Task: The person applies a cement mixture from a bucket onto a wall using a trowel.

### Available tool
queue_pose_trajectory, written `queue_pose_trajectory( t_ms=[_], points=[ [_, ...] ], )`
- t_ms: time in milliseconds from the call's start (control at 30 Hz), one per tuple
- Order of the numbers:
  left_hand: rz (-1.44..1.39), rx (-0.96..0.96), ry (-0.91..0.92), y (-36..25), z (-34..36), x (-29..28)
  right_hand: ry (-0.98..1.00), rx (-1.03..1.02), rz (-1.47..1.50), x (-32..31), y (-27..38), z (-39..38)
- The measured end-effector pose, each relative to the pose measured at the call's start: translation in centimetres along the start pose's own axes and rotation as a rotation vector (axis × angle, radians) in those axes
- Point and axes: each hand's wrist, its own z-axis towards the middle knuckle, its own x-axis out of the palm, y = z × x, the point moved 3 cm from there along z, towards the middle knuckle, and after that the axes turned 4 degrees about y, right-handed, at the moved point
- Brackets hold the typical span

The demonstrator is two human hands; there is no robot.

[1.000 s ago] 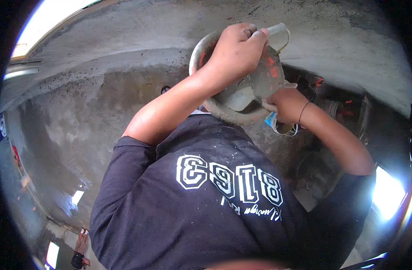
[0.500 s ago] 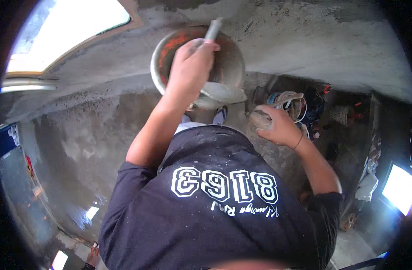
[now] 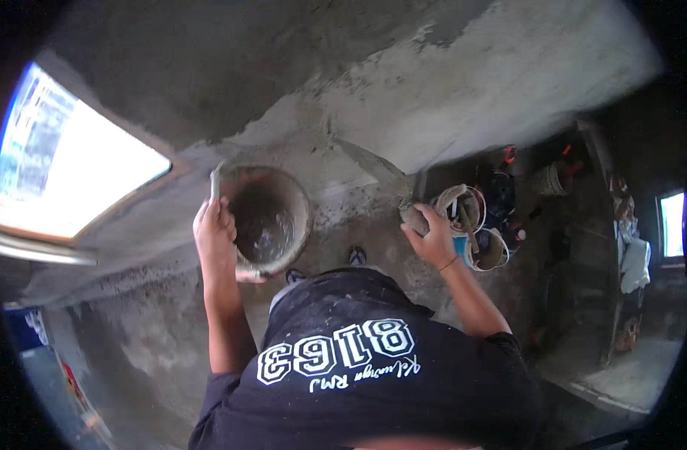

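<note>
1. Bucket (image 3: 304,214), grey-coated: beside the floor's edge along the wall; left hand (image 3: 217,229) clenched on its pale tubular grip (image 3: 214,185).
2. Grey lump (image 3: 413,219), kind unclear: grasped in right hand (image 3: 435,240), near the pails (image 3: 501,260).
3. Risk: bucket could tip, cause: support at one side only.
4. Risk: lump could slip, cause: gritty, possibly damp surface.
5. Writing: dark shirt (image 3: 343,304), large white outlined numerals, smaller script below; bucket and pail labels illegible.

left grip (image 3: 215,226) clenched, right grip (image 3: 435,238) curled, forearms (image 3: 227,326) apart
</note>
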Motion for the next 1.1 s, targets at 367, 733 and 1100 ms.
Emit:
queue_pose_trajectory(
  t_ms=[367, 733, 1100],
  points=[
    [0.049, 0.004, -0.034, 1.9, 0.0, -1.5, -0.279, -0.211, 0.024, -3.1, -4.9, 7.7],
    [0.059, 0.012, -0.158, 2.7, -0.2, -0.6, -0.195, -0.154, 0.41, -2.4, -5.8, 14.4],
    [0.083, -0.022, -0.286, 3.9, -0.7, 0.3, -0.153, -0.219, 0.77, 0.5, -7.2, 18.2]
  ],
)
